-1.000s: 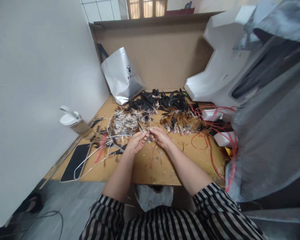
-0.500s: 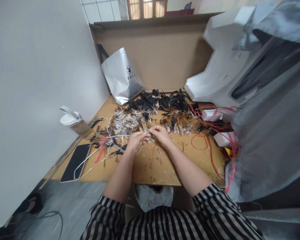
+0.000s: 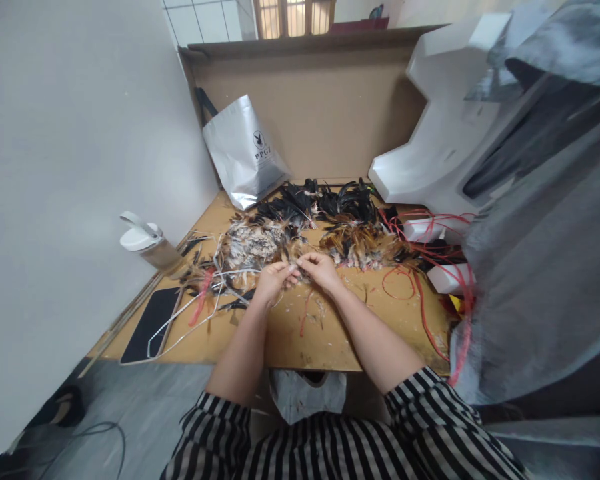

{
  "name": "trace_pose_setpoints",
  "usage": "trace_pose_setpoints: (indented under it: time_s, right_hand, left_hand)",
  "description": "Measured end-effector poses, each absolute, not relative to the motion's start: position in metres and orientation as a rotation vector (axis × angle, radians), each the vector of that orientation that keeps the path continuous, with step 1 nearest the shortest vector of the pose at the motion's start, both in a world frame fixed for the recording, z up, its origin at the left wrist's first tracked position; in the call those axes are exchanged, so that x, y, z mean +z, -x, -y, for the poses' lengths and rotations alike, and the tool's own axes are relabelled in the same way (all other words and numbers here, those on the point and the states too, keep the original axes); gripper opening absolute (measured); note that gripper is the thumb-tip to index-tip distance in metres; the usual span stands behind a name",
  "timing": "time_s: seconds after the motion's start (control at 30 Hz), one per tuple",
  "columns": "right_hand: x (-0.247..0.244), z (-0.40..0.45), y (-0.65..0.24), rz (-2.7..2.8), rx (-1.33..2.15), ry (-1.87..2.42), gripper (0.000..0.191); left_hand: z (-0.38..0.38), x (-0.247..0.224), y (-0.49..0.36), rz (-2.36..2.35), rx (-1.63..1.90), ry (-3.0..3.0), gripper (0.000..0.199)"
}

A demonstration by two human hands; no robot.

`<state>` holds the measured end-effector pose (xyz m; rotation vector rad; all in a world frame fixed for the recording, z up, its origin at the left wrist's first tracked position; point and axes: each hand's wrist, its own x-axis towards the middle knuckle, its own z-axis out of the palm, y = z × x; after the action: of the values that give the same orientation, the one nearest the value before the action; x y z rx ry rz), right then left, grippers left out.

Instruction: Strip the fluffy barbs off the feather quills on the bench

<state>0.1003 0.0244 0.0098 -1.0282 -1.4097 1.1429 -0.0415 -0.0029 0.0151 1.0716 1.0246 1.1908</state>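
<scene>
My left hand and my right hand meet at the middle of the wooden table. Both pinch small feathers between thumb and fingers; the finer detail is too small to tell. Just behind my left hand lies a pile of pale, fluffy feathers. Brown feathers spread out behind my right hand, and black feathers lie beyond them. White ties reach from the left toward my left hand.
At the left are a phone and a lidded cup. A silver bag leans at the back. Red strings and white boxes lie at the right, beside a grey cloth.
Both hands stay in nearly the same place. The feather tip between them has shifted slightly and stands out less.
</scene>
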Motion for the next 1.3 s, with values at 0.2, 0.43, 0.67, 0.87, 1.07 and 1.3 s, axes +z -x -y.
trace_pose_setpoints:
  time_s: [0.2, 0.43, 0.67, 0.87, 1.07, 1.3]
  right_hand:
    - [-0.007, -0.035, -0.104, 1.504, 0.899, 1.224, 0.023]
    - [0.004, -0.019, -0.104, 1.858, 0.638, 1.497, 0.015]
    - [-0.009, -0.033, -0.105, 1.601, 0.880, 1.321, 0.013]
    - [-0.002, -0.034, -0.104, 1.157, 1.288, 1.202, 0.017]
    - [0.005, -0.032, -0.105, 0.969, 1.515, 1.024, 0.023]
    - [0.003, -0.034, -0.105, 0.938, 1.609, 0.953, 0.033]
  left_hand:
    - [-0.001, 0.016, 0.048, -0.981, 1.418, -0.786, 0.023]
    - [-0.002, 0.015, 0.046, -0.968, 1.406, -0.764, 0.024]
    - [-0.001, 0.014, 0.046, -0.987, 1.376, -0.772, 0.024]
    - [-0.001, 0.011, 0.046, -0.999, 1.341, -0.796, 0.025]
    - [0.001, 0.012, 0.043, -1.014, 1.271, -0.856, 0.027]
    - [0.002, 0.011, 0.041, -1.030, 1.217, -0.913, 0.027]
